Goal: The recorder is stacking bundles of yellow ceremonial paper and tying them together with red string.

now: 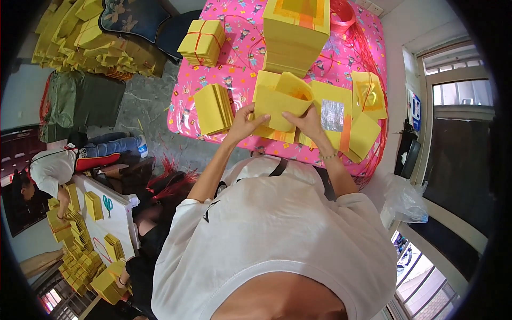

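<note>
Both my hands hold a sheet of yellow paper (pixel 274 106) over the near edge of the pink table. My left hand (pixel 245 124) is closed on its left side, thumb on top. On the right side, my right hand (pixel 309 124) grips it, and the paper curls up there, showing an orange patch inside. Under it lies more yellow paper (pixel 264 80). Just left rests a fanned stack of folded yellow paper (pixel 213 109). To the right are a sheet with a silver foil square (pixel 333 115) and a sheet with a gold foil patch (pixel 368 95).
A tall yellow paper stack (pixel 293 42) stands at the table's (pixel 178 106) far side, beside a tied bundle (pixel 201 42). Red strings (pixel 377 64) hang along the right edge near a pink basket (pixel 342 16). Leftward, other people work at a white table (pixel 114 226) with scissors (pixel 108 205).
</note>
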Motion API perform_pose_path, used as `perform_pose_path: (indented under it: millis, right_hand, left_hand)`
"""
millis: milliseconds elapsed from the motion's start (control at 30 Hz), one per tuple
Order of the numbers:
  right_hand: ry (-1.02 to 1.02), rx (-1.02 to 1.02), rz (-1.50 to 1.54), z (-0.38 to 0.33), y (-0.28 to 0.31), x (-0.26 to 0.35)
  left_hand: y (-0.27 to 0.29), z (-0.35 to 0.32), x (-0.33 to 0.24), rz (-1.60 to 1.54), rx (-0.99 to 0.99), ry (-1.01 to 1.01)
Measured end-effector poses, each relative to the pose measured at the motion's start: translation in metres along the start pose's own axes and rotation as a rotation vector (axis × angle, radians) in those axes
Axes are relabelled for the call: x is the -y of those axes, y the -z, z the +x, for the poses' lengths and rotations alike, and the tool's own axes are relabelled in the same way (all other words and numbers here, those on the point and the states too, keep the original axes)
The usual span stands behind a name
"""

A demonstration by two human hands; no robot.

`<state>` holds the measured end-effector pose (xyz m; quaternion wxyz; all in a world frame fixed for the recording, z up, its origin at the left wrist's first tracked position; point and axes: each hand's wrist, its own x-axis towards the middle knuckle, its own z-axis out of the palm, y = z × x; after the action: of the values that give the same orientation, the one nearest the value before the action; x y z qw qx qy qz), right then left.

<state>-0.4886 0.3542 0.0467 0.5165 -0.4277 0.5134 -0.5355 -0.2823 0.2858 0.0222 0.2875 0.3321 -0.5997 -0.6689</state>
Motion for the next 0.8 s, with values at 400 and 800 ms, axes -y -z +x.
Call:
perform_pose_path:
  millis: [400, 800]
  right_hand:
    - [0.122, -0.041, -0.214, -0.006, -0.009, -0.024]
    - [0.078, -0.180, -0.306, -0.008, -0.008, -0.026]
  left_hand:
    - [-0.022, 0.017, 0.030, 0.455, -0.128, -0.228]
    - [-0.026, 0.036, 0.051, 0.387, -0.073, -0.222]
